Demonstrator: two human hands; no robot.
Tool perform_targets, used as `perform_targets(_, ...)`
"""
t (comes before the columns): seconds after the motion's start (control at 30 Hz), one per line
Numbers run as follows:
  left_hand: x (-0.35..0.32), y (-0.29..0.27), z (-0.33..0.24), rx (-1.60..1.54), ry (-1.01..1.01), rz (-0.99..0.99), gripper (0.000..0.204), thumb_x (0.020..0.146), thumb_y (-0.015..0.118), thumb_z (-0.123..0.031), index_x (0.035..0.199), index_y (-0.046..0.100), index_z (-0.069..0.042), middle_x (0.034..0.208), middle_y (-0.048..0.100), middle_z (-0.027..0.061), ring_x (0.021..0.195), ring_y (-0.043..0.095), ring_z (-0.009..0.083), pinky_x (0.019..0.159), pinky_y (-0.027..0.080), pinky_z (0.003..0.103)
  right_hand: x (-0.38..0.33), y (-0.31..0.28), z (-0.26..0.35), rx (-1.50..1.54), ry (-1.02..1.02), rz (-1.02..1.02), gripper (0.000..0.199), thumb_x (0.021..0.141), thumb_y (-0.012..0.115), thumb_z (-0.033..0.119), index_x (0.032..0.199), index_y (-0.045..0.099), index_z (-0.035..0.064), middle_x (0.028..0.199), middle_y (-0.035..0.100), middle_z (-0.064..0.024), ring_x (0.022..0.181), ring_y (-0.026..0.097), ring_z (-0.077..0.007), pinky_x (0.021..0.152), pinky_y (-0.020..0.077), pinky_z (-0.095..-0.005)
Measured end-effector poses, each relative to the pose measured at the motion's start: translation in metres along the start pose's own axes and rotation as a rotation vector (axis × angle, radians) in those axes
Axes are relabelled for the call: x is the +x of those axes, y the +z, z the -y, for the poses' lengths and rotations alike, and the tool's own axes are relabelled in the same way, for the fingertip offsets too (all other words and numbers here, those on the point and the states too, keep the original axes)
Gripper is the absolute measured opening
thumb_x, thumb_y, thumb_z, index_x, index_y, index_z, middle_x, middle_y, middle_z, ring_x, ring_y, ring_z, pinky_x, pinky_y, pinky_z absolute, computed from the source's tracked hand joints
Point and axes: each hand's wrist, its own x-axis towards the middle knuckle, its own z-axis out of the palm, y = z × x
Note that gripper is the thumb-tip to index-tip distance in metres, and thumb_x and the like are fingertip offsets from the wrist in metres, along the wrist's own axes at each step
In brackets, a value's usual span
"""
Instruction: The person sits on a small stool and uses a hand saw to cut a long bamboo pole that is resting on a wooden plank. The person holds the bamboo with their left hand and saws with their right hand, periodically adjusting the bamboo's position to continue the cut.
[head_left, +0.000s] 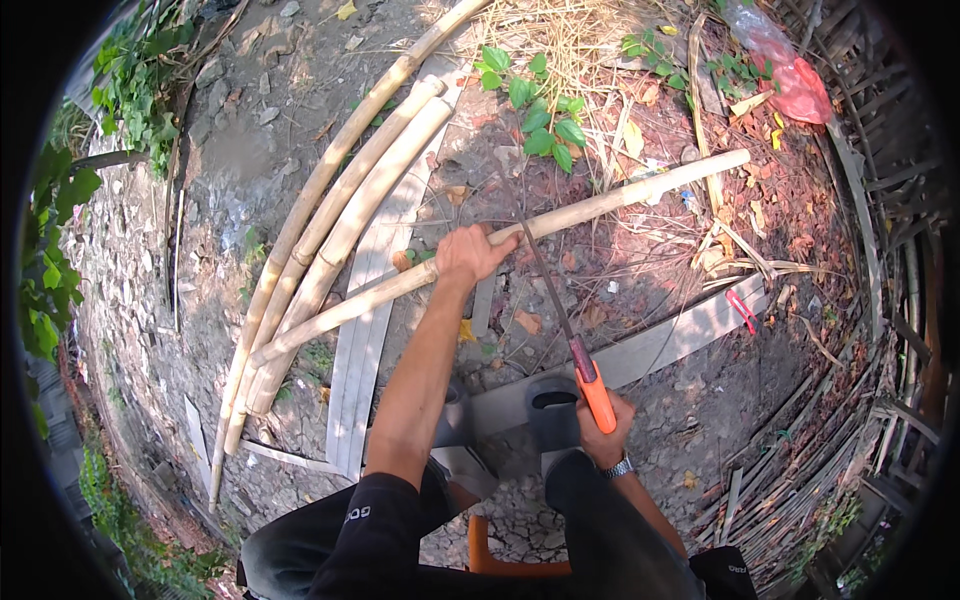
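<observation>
A long pale bamboo pole (610, 203) lies slanting across the ground in front of me, its lower left end resting on other poles. My left hand (470, 254) is wrapped round it near the middle. My right hand (606, 432) grips the orange handle of a hand saw (552, 288). The saw's narrow dark blade crosses the pole just right of my left hand. Whether the teeth have cut into the bamboo is too small to tell. Several more bamboo poles (345, 215) lie side by side to the left.
Grey flat boards (372, 340) lie on the dirt; another board (660, 345) runs by my feet. A red-handled tool (741, 311) rests at its right end. Leafy plants (540, 115) and dry straw are ahead, a red plastic bag (795, 85) far right. Thin sticks (790, 470) pile at right.
</observation>
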Motion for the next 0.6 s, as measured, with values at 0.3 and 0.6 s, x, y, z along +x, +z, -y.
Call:
perform_targets(0.3,-0.001,0.003,0.002,-0.023,0.042,0.013,0.086,0.085,0.05,-0.085,0.114,0.08,-0.01,0.099,0.077,0.0223,0.104,0.074,0.0378,0.094,0.056,0.048,-0.01,-0.005,-0.01,0.032,-0.027,-0.024,0.011,0.08,0.073,0.005,0.077,0.064,0.0004,0.058,0.055,-0.0077,0.048,0.054,-0.0149,0.051,0.0438,-0.0329)
perform_targets(0.6,-0.006,0.002,-0.004,0.049,-0.091,-0.031,0.098,0.083,0.05,-0.089,0.107,0.078,0.002,0.097,0.078,0.0228,0.1,0.077,0.0336,0.087,0.06,0.044,-0.005,-0.001,-0.002,-0.024,0.0,-0.027,0.012,0.08,0.073,0.005,0.075,0.063,0.0008,0.057,0.055,-0.0072,0.048,0.054,-0.0142,0.051,0.044,-0.0326)
